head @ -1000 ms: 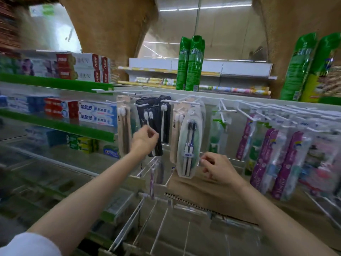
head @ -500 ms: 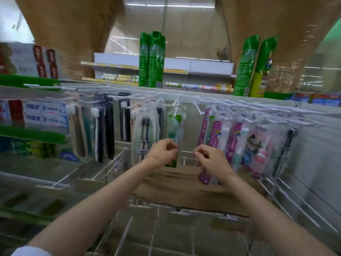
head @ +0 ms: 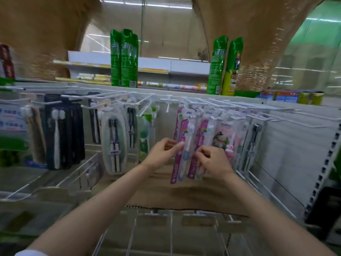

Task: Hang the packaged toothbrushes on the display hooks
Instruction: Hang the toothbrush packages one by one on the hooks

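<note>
Hands (head: 188,156) pinch glossy purple packs (head: 181,145) (flat, hanging).

Shop aisle, ceiling strip lights (head: 162,5) on. White shelf (head: 184,64) behind; tall green cans (head: 124,58) on top ledge.

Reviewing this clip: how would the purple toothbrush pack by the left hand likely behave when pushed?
The purple toothbrush pack hangs from a white hook, so it would probably swing. It looks like thin card and clear blister, likely light and slightly flexible. Its glossy front may be slippery.
</note>
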### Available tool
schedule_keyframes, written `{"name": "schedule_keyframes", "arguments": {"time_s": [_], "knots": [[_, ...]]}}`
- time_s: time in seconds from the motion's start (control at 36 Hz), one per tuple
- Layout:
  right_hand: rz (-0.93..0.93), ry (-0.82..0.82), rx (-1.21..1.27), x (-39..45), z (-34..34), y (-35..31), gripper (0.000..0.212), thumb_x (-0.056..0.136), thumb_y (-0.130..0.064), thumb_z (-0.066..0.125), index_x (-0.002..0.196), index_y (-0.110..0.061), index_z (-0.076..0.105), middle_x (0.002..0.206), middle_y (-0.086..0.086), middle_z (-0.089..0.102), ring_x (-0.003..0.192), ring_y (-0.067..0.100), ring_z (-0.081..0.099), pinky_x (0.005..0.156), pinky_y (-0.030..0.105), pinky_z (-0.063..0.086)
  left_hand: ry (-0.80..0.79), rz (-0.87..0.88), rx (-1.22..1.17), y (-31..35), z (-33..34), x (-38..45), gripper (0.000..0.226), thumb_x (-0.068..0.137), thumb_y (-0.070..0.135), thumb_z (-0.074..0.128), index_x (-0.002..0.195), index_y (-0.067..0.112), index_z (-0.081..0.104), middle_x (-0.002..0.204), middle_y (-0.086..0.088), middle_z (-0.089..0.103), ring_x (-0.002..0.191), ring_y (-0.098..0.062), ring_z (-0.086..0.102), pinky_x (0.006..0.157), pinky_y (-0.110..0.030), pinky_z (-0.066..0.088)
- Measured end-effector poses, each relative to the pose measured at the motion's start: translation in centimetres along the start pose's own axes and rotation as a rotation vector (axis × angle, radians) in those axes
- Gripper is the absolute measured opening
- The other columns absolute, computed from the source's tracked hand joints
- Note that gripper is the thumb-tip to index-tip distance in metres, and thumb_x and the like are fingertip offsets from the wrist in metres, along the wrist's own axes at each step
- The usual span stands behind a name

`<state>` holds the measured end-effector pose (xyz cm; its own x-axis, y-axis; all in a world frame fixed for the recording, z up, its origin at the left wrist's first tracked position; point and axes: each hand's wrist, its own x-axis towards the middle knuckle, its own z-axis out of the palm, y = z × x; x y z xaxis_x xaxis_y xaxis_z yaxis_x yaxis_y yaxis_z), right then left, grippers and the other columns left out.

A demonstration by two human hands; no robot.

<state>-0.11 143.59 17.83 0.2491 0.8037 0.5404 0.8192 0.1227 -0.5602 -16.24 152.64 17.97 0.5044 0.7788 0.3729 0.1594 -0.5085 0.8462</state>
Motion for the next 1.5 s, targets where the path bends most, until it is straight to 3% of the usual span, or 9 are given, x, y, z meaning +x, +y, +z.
{"name": "schedule_keyframes", "arguments": {"time_s": [0.08, 0.25, 0.42, 0.69, 0.83, 0.97, 1.06, 1.31, 1.5], "knots": [[0.041, 0.036, 0.015, 0.0, -0.5, 0.5, 0.018, 0.094, -0.016, 0.052, 0.079, -0.015, 0.064, 0.06, 0.005, 0.064, 0.04, 0.012, 0.056, 0.052, 0.033, 0.053, 0.004, 0.026, 0.013, 0.7, 1.3, -0.2, 0.051, 0.077, 0.052, 0.066, 0.113, 0.02, 0.052, 0.106, 0.006, 0.062, 0.099, -0.009, 0.061, 0.083, -0.026, 0.051], [0.079, 0.048, 0.017, -0.3, -1.7, 1.6, 0.031, 0.096, -0.013, 0.043, 0.12, -0.018, 0.062, 0.059, 0.005, 0.066, 0.042, 0.014, 0.059, 0.059, 0.033, 0.057, 0.188, 0.089, 0.129, 1.3, 2.2, -0.2, 0.017, 0.087, 0.028, 0.064, 0.096, 0.018, 0.054, 0.082, 0.012, 0.056, 0.073, 0.002, 0.053, 0.057, -0.013, 0.038], [0.089, -0.004, 0.084, -0.4, -1.9, 1.3, 0.03, 0.097, -0.015, 0.043, 0.123, -0.018, 0.058, 0.065, 0.003, 0.068, 0.047, 0.017, 0.062, 0.055, 0.03, 0.055, 0.257, 0.062, 0.103, 1.0, 2.1, -0.1, 0.016, 0.086, 0.026, 0.063, 0.091, 0.015, 0.053, 0.089, -0.006, 0.061, 0.081, -0.021, 0.059, 0.069, -0.031, 0.05], [0.177, -0.328, 0.327, 1.5, 0.4, -1.8, 0.045, 0.101, -0.01, 0.028, 0.145, -0.016, 0.033, 0.136, 0.017, 0.052, 0.057, 0.018, 0.067, 0.05, 0.023, 0.056, 0.366, 0.119, 0.309, 0.5, 1.0, 0.3, 0.018, 0.088, 0.03, 0.059, 0.083, 0.014, 0.054, 0.079, 0.002, 0.047, 0.066, -0.012, 0.045, 0.057, -0.021, 0.037], [0.325, -0.346, 0.36, 3.9, 1.8, -2.5, 0.054, 0.101, -0.01, 0.03, 0.15, -0.021, 0.011, 0.121, 0.026, 0.058, 0.057, 0.015, 0.066, 0.048, 0.023, 0.055, 0.302, 0.108, 0.363, 1.2, 0.3, 0.0, 0.021, 0.089, 0.032, 0.057, 0.081, 0.013, 0.052, 0.073, 0.003, 0.048, 0.061, -0.012, 0.042, 0.053, -0.023, 0.032], [0.446, -0.207, 0.463, 6.8, 2.9, -1.5, 0.058, 0.095, -0.013, 0.05, 0.144, -0.009, 0.019, 0.117, 0.02, 0.06, 0.07, 0.027, 0.069, 0.074, 0.044, 0.059, 0.152, 0.085, 0.365, 2.1, -1.2, -0.4, 0.017, 0.091, 0.032, 0.056, 0.087, 0.016, 0.052, 0.07, 0.007, 0.053, 0.061, -0.007, 0.049, 0.052, -0.018, 0.034], [0.489, -0.145, 0.508, 7.9, 3.3, -1.5, 0.074, 0.096, -0.013, 0.052, 0.149, -0.018, 0.001, 0.127, 0.023, 0.053, 0.049, 0.019, 0.062, 0.047, 0.028, 0.056, 0.089, 0.07, 0.391, 2.5, -2.2, -0.5, 0.016, 0.09, 0.03, 0.057, 0.084, 0.019, 0.048, 0.068, 0.01, 0.049, 0.058, -0.002, 0.045, 0.049, -0.016, 0.031], [0.418, -0.121, 0.513, 7.2, 4.0, -2.5, 0.024, 0.095, -0.012, 0.051, 0.117, -0.001, 0.054, 0.074, 0.009, 0.059, 0.046, 0.014, 0.055, 0.038, 0.02, 0.044, 0.035, 0.06, 0.375, 2.6, -3.5, -0.4, 0.021, 0.088, 0.033, 0.06, 0.082, 0.016, 0.05, 0.071, 0.003, 0.047, 0.061, -0.011, 0.043, 0.057, -0.024, 0.035], [0.358, -0.148, 0.591, 5.4, 3.5, -3.6, 0.025, 0.099, -0.003, 0.035, 0.116, -0.003, 0.052, 0.07, 0.012, 0.061, 0.034, 0.01, 0.058, 0.034, 0.018, 0.044, -0.038, 0.087, 0.295, 2.7, -3.1, -1.2, 0.018, 0.09, 0.036, 0.057, 0.099, 0.02, 0.056, 0.084, 0.002, 0.061, 0.078, -0.017, 0.06, 0.072, -0.034, 0.05]]}}
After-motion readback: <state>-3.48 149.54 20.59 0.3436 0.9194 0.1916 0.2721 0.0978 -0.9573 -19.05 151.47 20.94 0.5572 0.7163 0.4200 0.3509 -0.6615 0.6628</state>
